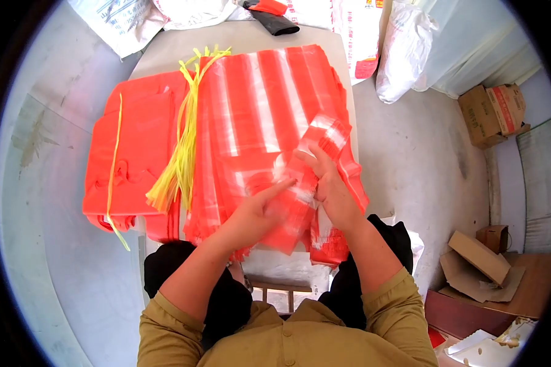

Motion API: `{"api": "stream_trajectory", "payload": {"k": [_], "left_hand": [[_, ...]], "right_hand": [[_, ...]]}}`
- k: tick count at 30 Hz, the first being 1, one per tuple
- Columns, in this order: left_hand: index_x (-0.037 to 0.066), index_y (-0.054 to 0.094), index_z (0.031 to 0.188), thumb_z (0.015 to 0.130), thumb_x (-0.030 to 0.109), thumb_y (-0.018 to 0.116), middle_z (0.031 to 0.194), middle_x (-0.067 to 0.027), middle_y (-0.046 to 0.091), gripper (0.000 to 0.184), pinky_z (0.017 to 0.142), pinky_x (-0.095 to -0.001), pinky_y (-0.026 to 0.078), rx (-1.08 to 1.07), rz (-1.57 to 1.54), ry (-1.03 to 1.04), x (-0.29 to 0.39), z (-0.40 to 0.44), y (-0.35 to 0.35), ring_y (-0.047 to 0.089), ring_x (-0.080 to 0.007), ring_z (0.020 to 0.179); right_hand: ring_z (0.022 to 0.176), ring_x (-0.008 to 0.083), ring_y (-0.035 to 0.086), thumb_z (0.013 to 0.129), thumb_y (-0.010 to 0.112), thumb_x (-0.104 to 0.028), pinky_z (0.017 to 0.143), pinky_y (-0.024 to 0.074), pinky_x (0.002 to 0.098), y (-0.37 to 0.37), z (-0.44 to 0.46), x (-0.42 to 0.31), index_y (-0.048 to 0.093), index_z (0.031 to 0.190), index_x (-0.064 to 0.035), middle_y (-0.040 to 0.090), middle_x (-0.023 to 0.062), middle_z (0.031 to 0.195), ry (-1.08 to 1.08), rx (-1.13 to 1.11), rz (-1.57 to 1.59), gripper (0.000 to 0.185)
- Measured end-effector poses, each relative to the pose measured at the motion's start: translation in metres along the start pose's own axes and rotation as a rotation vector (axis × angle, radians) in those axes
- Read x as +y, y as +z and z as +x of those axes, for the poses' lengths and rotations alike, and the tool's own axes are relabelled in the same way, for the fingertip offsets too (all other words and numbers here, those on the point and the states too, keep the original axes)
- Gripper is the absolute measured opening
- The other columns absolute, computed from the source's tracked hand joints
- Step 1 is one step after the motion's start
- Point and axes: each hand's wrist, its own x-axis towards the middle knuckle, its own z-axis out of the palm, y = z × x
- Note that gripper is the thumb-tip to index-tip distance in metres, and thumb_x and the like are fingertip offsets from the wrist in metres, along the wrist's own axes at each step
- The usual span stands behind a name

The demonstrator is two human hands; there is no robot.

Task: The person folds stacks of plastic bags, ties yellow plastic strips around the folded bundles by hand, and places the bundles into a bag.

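A wide pile of red bags with clear stripes (257, 98) covers the middle of the table. Over its lower right part lies a narrow folded bundle of the striped bags (326, 134). My right hand (329, 186) rests on this bundle with its fingers apart. To its left, my left hand (257, 217) is over the bags; the index finger points toward the bundle and the other fingers are blurred. Yellow-green ties (187, 147) hang along the pile's left side. A stack of plain red bags (134, 147) sits at the left, with one yellow strip (114, 159) across it.
White printed sacks (119, 24) stand beyond the table's far edge. A black and red item (274, 18) lies at the back. Cardboard boxes (493, 113) are on the floor at the right, with an opened carton (480, 269) lower down.
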Motion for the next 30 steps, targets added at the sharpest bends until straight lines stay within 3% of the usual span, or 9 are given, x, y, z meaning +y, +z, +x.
{"api": "stream_trajectory", "payload": {"k": [2,4,10,13,16,19,21,24,30], "left_hand": [[0.01,0.044,0.163,0.092,-0.012,0.062,0.155,-0.0091,0.053,0.076,0.113,-0.0311,0.042,0.009,-0.011,-0.046,0.003,-0.001,0.0,0.052,-0.0133,0.135],[0.01,0.045,0.162,0.092,-0.011,0.063,0.152,-0.0091,0.056,0.075,0.113,-0.0309,0.042,0.009,0.034,-0.073,0.006,-0.001,-0.001,0.053,-0.0137,0.134],[0.01,0.046,0.161,0.09,-0.007,0.066,0.147,-0.0088,0.059,0.076,0.111,-0.0303,0.043,0.022,0.139,-0.026,-0.007,-0.002,-0.001,0.055,-0.0132,0.13],[0.009,0.046,0.161,0.09,-0.007,0.065,0.146,-0.0089,0.06,0.075,0.111,-0.03,0.043,0.027,0.142,0.001,-0.011,0.0,-0.002,0.055,-0.0133,0.129],[0.008,0.046,0.161,0.09,-0.007,0.065,0.146,-0.009,0.06,0.075,0.111,-0.0293,0.043,0.029,0.1,0.0,-0.01,-0.001,-0.002,0.055,-0.013,0.129],[0.007,0.045,0.161,0.09,-0.006,0.066,0.145,-0.0089,0.061,0.075,0.11,-0.0287,0.043,0.029,0.082,-0.014,-0.011,-0.002,-0.003,0.055,-0.0128,0.129],[0.007,0.045,0.161,0.09,-0.006,0.066,0.145,-0.0085,0.061,0.075,0.11,-0.0286,0.044,0.031,0.089,-0.012,-0.009,-0.002,-0.002,0.056,-0.0128,0.128],[0.006,0.045,0.161,0.091,-0.007,0.066,0.144,-0.0077,0.061,0.074,0.109,-0.0285,0.045,0.044,0.08,-0.038,-0.003,-0.003,-0.001,0.057,-0.0128,0.126],[0.004,0.045,0.16,0.092,-0.008,0.066,0.146,-0.0069,0.059,0.072,0.107,-0.028,0.047,0.047,0.013,-0.112,-0.01,-0.004,-0.005,0.059,-0.0124,0.125]], "right_hand": [[0.155,0.029,0.033,0.115,0.033,-0.045,0.124,0.0292,0.0418,0.003,0.009,-0.001,0.027,0.166,-0.0048,0.038,0.0166,0.168,0.088,0.065,0.199,0.065],[0.149,0.0277,0.045,0.114,0.034,-0.052,0.115,0.046,0.0407,0.002,0.018,0.001,0.023,0.166,-0.0058,0.039,0.0161,0.167,0.09,0.112,0.357,0.071],[0.148,0.0286,0.047,0.115,0.032,-0.05,0.12,0.0421,0.0445,-0.017,0.044,0.019,0.037,0.159,-0.0008,0.041,0.0213,0.164,0.018,0.225,0.499,0.067],[0.149,0.0294,0.045,0.116,0.03,-0.045,0.123,0.038,0.0447,-0.027,0.053,0.005,0.041,0.157,0.0014,0.041,0.0223,0.164,-0.008,0.313,0.379,0.062],[0.152,0.0314,0.041,0.116,0.036,-0.037,0.126,0.0322,0.0445,-0.04,0.059,-0.007,0.042,0.157,0.001,0.041,0.0193,0.165,-0.032,0.563,0.265,0.056],[0.155,0.0341,0.036,0.111,0.046,-0.027,0.128,0.0274,0.043,-0.048,0.045,-0.011,0.047,0.155,-0.0024,0.041,0.0169,0.166,-0.388,0.615,-1.008,0.05],[0.157,0.0372,0.032,0.105,0.055,-0.026,0.129,0.0241,0.0482,-0.028,0.033,-0.014,0.052,0.153,-0.0067,0.041,0.0172,0.166,-0.323,0.176,-0.867,0.053],[0.157,0.0385,0.031,0.101,0.058,-0.028,0.128,0.0207,0.0562,-0.006,0.032,-0.001,0.056,0.151,-0.0081,0.04,0.0165,0.167,-0.359,-0.093,-1.338,0.054],[0.16,0.0391,0.023,0.102,0.059,-0.035,0.128,0.0161,0.0618,-0.019,0.045,0.018,0.056,0.15,-0.0068,0.036,0.017,0.169,-0.122,0.019,-1.391,0.057]]}}
